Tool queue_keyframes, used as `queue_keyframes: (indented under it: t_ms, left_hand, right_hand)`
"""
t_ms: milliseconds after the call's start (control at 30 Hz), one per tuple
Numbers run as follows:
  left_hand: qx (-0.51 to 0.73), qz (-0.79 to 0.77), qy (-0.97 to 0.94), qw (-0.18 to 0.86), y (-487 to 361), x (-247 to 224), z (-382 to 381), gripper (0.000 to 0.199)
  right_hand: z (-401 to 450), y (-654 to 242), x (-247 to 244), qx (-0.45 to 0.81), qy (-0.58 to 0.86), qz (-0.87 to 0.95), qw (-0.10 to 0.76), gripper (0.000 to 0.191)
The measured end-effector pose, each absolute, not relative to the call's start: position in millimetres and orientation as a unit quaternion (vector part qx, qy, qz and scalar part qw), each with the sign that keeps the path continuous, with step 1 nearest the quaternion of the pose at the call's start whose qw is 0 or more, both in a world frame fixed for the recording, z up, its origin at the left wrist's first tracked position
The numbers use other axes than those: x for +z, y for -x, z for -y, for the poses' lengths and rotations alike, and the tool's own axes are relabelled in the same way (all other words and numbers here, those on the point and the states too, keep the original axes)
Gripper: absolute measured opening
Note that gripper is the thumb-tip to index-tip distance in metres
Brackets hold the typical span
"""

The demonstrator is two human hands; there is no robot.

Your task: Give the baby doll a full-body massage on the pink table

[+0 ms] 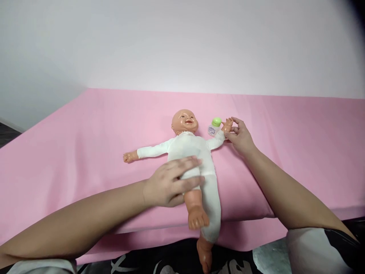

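A baby doll (189, 146) with a hard plastic head, hands and feet and a white cloth body lies on its back, its head away from me. My left hand (173, 180) is closed around one of its legs, fingers across the white cloth and slightly blurred. That leg is bent up, its bare foot (196, 217) pointing toward me. The other leg hangs past the table's front edge. With fingertips and thumb, my right hand (241, 137) grips the doll's hand (227, 125) at the right. Beside that hand lies a small clear bottle (213, 128) with a green cap.
Pink cloth (99, 121) covers the table and drapes over its front edge. A pale wall (182, 45) rises right behind the table. Below the front edge, dark clothing with white print (171, 262) shows close to the table.
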State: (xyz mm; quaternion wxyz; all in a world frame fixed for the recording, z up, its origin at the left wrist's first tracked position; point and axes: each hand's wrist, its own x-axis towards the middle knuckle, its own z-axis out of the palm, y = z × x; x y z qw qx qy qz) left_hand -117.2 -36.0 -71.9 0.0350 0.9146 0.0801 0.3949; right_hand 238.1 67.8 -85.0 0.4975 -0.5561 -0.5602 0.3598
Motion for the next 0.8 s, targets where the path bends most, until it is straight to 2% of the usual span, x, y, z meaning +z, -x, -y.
queue_keyframes:
  t_ms: [100, 233, 333, 400, 467, 633, 800]
  left_hand:
    - [0.422, -0.146, -0.893, 0.053, 125, -77, 15, 0.052]
    - [0.444, -0.202, -0.866, 0.109, 131, -78, -6, 0.055]
    - [0.436, -0.214, -0.863, 0.136, 132, -76, -12, 0.059]
    - [0.43, -0.213, -0.868, 0.128, 132, -75, -12, 0.058]
    - [0.428, -0.209, -0.873, 0.109, 132, -75, -10, 0.056]
    - [0.417, -0.192, -0.887, 0.052, 131, -77, -4, 0.051]
    - [0.405, -0.133, -0.905, 0.025, 131, -71, 5, 0.058]
  right_hand:
    - [-56, -225, -80, 0.323, 0.497, 0.619, 0.516, 0.093]
    - [-41, -205, -78, 0.271, 0.471, 0.678, 0.495, 0.074]
    - [-34, -193, -79, 0.207, 0.475, 0.738, 0.432, 0.056]
    - [-32, -187, -81, 0.17, 0.464, 0.785, 0.373, 0.052]
    - [-32, -183, -82, 0.149, 0.45, 0.811, 0.342, 0.053]
    - [-34, -184, -84, 0.127, 0.492, 0.797, 0.327, 0.067]
    - [-32, -186, -81, 0.161, 0.523, 0.765, 0.341, 0.078]
